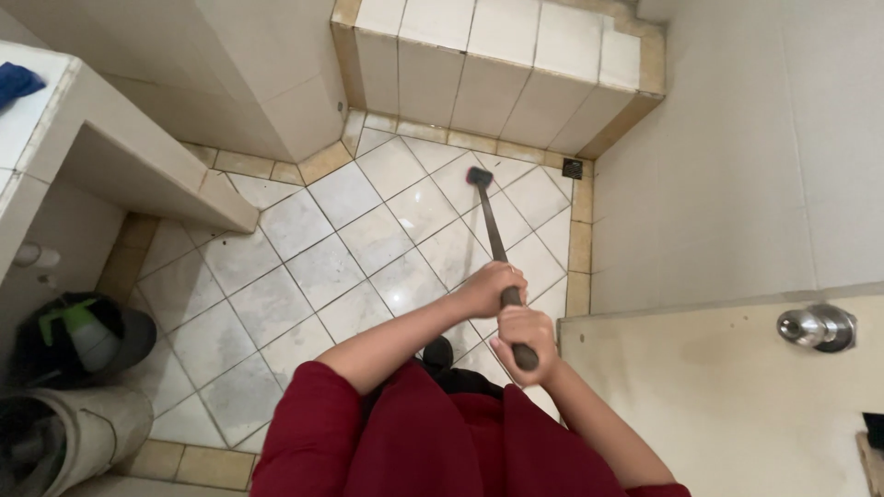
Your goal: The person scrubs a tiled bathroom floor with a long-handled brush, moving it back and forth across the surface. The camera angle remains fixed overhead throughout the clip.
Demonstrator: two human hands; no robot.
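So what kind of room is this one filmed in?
Most likely a small bathroom or wash area: a tiled floor with a corner drain, tiled walls, and a door with a knob.

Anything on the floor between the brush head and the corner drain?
Nothing visible. The brush head rests on bare floor tile, and only tile lies between it and the drain. Both hands grip the handle.

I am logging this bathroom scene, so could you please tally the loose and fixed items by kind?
Long-handled floor brush, gripped by left hand and right hand: 1
Buckets, one dark, one pale: 2
Floor drain: 1
Door knob: 1
Blue cloth: 1
Total: 6
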